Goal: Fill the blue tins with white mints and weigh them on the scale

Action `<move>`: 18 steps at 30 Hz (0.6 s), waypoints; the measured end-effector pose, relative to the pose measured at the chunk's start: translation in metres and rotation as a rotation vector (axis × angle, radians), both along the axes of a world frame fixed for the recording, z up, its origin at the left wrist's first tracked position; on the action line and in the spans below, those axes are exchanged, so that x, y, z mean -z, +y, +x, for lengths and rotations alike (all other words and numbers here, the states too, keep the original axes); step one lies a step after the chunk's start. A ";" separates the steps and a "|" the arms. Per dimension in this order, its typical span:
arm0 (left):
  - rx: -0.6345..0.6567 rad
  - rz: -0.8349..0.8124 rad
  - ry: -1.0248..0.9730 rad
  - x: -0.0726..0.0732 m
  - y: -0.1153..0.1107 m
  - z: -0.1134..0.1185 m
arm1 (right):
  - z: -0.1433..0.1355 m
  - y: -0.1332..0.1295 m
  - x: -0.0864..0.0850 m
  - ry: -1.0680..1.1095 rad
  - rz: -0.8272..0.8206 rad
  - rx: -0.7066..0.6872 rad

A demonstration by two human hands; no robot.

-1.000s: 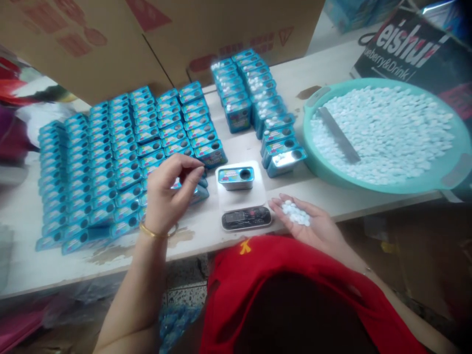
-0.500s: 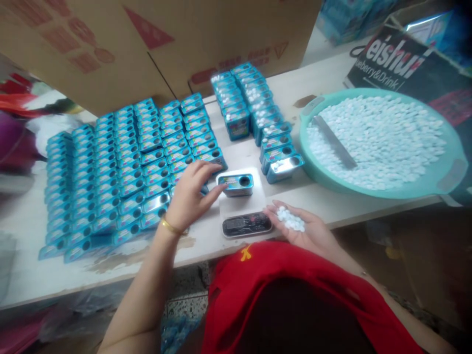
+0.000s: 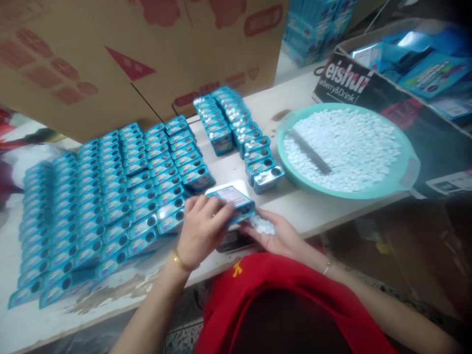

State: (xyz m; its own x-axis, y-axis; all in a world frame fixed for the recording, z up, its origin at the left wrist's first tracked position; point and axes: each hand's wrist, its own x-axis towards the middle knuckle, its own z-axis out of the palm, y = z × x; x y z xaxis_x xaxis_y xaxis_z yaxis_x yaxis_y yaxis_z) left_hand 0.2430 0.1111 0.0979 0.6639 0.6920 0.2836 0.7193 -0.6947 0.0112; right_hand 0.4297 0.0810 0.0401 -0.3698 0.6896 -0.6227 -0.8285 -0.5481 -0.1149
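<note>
My left hand (image 3: pixel 201 228) grips a small blue tin (image 3: pixel 233 197), tipped on its side with its end toward my right hand. Palm up and cupped, my right hand (image 3: pixel 283 235) holds a small heap of white tablets (image 3: pixel 263 225) right by the tin's end. Whether tablets pass between tin and palm is too blurred to tell. Beneath the tin is a small scale with a white platform (image 3: pixel 241 186) and a dark panel (image 3: pixel 234 241), both partly covered by my hands and the tin.
Rows of blue tins (image 3: pixel 110 206) with round holes stand at left. Another group of tins (image 3: pixel 221 132), several with tablets on top, stands behind the scale. At right, a turquoise basin (image 3: pixel 409 172) holds tablets and a metal ruler-like strip (image 3: pixel 309 151). Cardboard boxes (image 3: pixel 206 59) stand behind.
The tin that stood on the scale is now lifted and tipped in my left hand. My right hand with the tablets has come in beside it. The view has shifted.
</note>
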 end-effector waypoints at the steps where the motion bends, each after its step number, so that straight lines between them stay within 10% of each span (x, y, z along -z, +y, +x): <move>1: -0.008 0.013 0.016 0.002 -0.001 0.000 | -0.001 0.001 0.000 0.002 0.003 0.013; 18: -0.022 0.117 -0.018 0.010 -0.014 -0.004 | -0.002 -0.003 -0.007 -0.058 0.031 0.002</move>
State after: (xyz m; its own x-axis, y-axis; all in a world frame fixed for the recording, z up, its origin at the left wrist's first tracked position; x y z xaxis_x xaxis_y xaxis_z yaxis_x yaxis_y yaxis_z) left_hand 0.2392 0.0972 0.0875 0.6431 0.6678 0.3749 0.7346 -0.6762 -0.0557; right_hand 0.4275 0.0782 0.0467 -0.3325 0.7095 -0.6213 -0.8211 -0.5418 -0.1793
